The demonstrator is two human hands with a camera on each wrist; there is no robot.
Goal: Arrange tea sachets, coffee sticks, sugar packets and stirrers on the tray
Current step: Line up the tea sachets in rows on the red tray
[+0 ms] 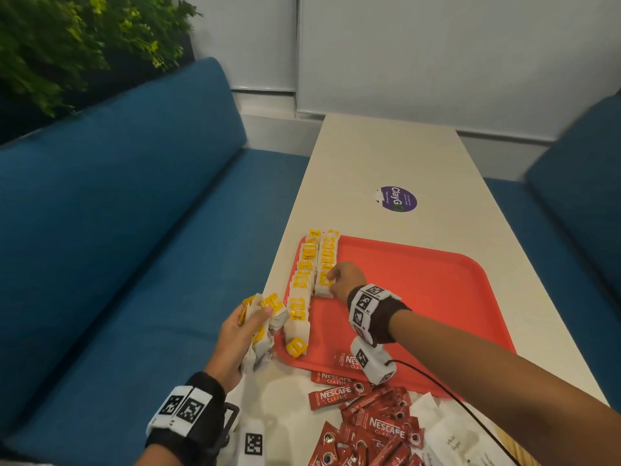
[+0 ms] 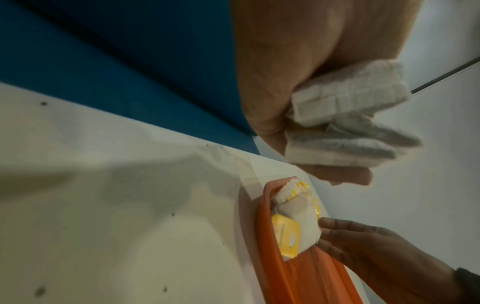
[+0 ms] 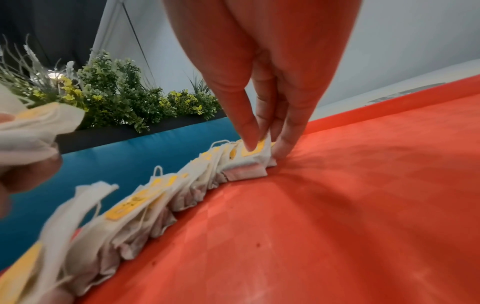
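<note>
Tray [image 1: 420,297] lies red on the table, with two rows of tea sachets [image 1: 304,284] along its left edge. Left hand [image 1: 235,338] holds a spare bunch [image 1: 265,317], probably as supply. Right hand [image 1: 346,279] pinches the nearest sachet [image 3: 246,164] of the second row, seemingly to set it straight.

your right hand [image 1: 346,279] reaches out toward 11 o'clock, fingers [image 3: 246,131] pointing down and pinching a tea sachet [image 3: 249,164]. your left hand [image 1: 240,341] sits back at 9 o'clock, fingers curled round a bunch of sachets [image 1: 265,327].
</note>
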